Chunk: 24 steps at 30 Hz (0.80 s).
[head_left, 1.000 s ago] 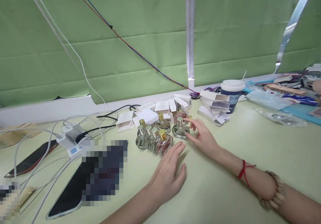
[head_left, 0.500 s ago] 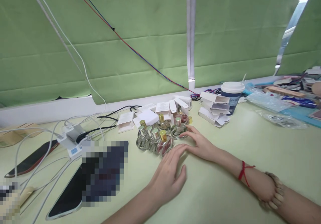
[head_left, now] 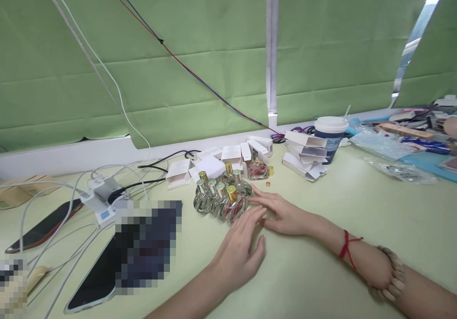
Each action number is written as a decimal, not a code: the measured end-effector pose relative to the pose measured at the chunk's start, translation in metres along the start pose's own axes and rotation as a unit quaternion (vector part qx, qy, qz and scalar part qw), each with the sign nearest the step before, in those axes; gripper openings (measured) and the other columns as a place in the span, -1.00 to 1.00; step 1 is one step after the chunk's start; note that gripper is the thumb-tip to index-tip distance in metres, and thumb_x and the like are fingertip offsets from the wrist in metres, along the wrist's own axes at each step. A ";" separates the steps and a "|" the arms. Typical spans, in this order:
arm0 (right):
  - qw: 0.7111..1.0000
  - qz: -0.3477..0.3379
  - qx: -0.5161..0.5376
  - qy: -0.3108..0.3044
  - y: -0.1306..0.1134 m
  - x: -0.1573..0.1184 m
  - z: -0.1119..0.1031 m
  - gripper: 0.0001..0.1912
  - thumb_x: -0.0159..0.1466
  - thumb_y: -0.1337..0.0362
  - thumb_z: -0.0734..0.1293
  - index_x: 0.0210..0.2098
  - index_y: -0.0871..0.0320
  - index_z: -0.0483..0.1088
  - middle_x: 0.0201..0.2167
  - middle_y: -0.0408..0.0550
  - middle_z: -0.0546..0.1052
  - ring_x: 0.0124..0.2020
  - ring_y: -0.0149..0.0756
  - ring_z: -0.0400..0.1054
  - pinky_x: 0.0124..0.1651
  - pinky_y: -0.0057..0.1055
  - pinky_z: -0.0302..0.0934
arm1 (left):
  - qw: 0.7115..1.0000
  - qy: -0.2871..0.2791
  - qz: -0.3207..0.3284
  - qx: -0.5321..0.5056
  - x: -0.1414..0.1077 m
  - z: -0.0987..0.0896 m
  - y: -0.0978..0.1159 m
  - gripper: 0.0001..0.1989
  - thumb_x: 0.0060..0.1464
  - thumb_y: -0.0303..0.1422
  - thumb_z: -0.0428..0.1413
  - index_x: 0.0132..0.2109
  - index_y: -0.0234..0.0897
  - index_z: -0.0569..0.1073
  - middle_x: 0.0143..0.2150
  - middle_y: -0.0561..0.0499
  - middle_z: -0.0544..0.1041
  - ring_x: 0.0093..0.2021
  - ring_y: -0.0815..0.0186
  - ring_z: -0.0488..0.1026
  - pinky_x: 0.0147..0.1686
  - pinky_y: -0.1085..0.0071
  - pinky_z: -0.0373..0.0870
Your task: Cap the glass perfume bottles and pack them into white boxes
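Several small round glass perfume bottles (head_left: 217, 204) with gold and silvery-green caps stand bunched together at the middle of the table. My left hand (head_left: 240, 250) rests flat, thumb apart, its fingertips beside the front gold-capped bottle (head_left: 233, 208). My right hand (head_left: 282, 213) has its fingers stretched out; the fingertips meet the right side of a silvery-green-capped bottle (head_left: 245, 187) at the edge of the bunch. Just behind is a reddish bottle (head_left: 257, 170) with a gold cap (head_left: 271, 170) next to it. A tiny copper-coloured piece (head_left: 268, 184) lies in front of that bottle.
Opened white boxes (head_left: 232, 154) lie behind the bottles. More white boxes (head_left: 305, 154) are stacked by a lidded paper cup (head_left: 330, 138). At left are a power strip (head_left: 103, 197), cables and a phone (head_left: 96, 276). Plastic bags (head_left: 378, 140) lie far right.
My right hand has moved left, and the silvery-green-capped bottle has shifted left against the bunch. The tiny copper-coloured piece now shows. My left hand stays in place.
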State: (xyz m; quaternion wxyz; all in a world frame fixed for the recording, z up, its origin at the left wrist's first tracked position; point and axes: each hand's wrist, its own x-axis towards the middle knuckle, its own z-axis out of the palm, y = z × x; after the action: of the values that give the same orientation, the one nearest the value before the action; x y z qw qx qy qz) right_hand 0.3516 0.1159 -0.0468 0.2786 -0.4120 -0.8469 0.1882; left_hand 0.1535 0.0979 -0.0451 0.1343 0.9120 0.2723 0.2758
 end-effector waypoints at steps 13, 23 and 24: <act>0.971 0.197 -0.135 -0.002 0.030 0.004 -0.005 -0.30 0.29 -0.06 0.08 0.27 0.27 0.04 0.32 0.13 -0.12 0.34 -0.04 -0.31 0.30 0.03 -0.33 | 1.000 -0.006 -0.008 0.000 0.001 -0.004 0.005 -0.53 0.14 -0.48 -0.09 0.21 -0.25 0.09 0.17 -0.17 0.28 0.19 0.20 0.22 0.14 0.18 0.24; 0.962 0.231 -0.142 -0.005 0.041 0.010 -0.010 -0.29 0.29 -0.06 0.07 0.29 0.24 0.01 0.32 0.09 -0.10 0.34 -0.06 -0.33 0.31 -0.01 -0.37 | 1.000 -0.019 -0.010 0.011 0.001 -0.003 0.005 -0.52 0.15 -0.49 -0.10 0.21 -0.23 0.05 0.18 -0.13 0.25 0.21 0.24 0.18 0.18 0.21 0.19; 0.962 0.231 -0.142 -0.003 0.041 0.010 -0.010 -0.30 0.29 -0.06 0.07 0.29 0.24 0.02 0.32 0.11 -0.09 0.34 -0.06 -0.32 0.30 0.00 -0.37 | 1.000 -0.019 -0.010 0.011 0.000 -0.003 0.005 -0.52 0.15 -0.49 -0.10 0.21 -0.24 0.05 0.19 -0.13 0.25 0.21 0.24 0.18 0.18 0.21 0.19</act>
State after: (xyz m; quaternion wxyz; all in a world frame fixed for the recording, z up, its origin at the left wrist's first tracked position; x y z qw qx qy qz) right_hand 0.3774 0.1491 -0.0586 0.1639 -0.6314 -0.7473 0.1263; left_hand 0.1541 0.0947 -0.0410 0.1325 0.9158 0.2814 0.2540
